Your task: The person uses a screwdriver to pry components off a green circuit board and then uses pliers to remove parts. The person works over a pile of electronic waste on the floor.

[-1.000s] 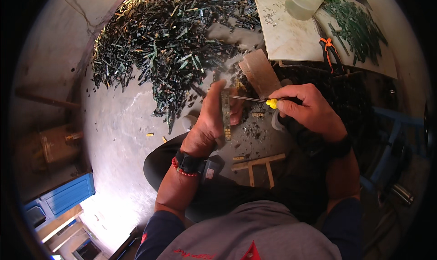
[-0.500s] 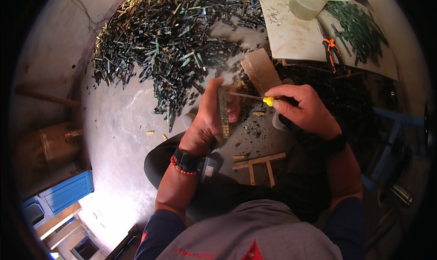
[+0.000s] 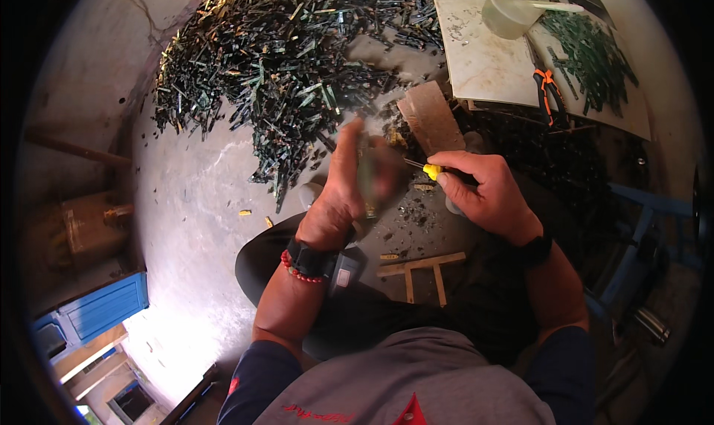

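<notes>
My left hand (image 3: 338, 183) is wrapped round a narrow greenish strip of circuit board (image 3: 367, 174), which stands on end against the palm. The board and the fingertips are smeared by motion. To its right, my right hand (image 3: 491, 194) grips a screwdriver (image 3: 431, 172) by its yellow and dark handle. The thin metal shaft points left toward the strip; the blur hides its tip, so I cannot tell if they touch. Below both hands, small dark crumbs (image 3: 418, 220) and a few tan pieces (image 3: 389, 257) lie on the floor.
A large heap of dark green strips (image 3: 275, 75) covers the floor ahead. At the far right, a pale board (image 3: 476, 68) carries a plastic jug (image 3: 509, 12), orange-black pliers (image 3: 549, 98) and more green strips (image 3: 591, 57). A brown slab (image 3: 431, 116) and a wooden frame (image 3: 422, 264) lie nearby.
The screwdriver's shaft reached across to the strip before; now less of it shows and its handle has shifted slightly left and down. The strip and left fingers have become blurred.
</notes>
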A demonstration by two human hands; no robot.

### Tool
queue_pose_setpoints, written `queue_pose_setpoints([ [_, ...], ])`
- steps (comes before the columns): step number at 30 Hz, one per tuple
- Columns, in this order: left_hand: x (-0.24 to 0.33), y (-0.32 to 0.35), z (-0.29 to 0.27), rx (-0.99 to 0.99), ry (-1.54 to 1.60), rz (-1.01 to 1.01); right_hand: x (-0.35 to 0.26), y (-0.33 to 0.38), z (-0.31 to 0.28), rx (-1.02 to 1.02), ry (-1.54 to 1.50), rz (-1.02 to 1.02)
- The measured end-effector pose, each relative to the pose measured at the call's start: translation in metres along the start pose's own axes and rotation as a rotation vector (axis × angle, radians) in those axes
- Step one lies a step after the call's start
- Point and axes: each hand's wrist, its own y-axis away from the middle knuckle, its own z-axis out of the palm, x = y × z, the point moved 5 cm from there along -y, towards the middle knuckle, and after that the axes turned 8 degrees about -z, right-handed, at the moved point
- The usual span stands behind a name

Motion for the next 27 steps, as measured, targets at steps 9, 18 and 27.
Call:
queue_pose_setpoints([
  [9, 0.006, 0.0, 0.01, 0.347, -0.212, 0.24, -0.004, 0.013, 0.025, 0.207, 0.257, -0.098],
  [18, 0.01, 0.002, 0.007, 0.422, -0.6, 0.401, 0.009, 0.002, 0.01, 0.094, -0.071, 0.183],
  [27, 0.003, 0.0, 0.013, 0.328, -0.629, 0.319, 0.015, -0.003, -0.025, -0.08, -0.13, 0.186],
])
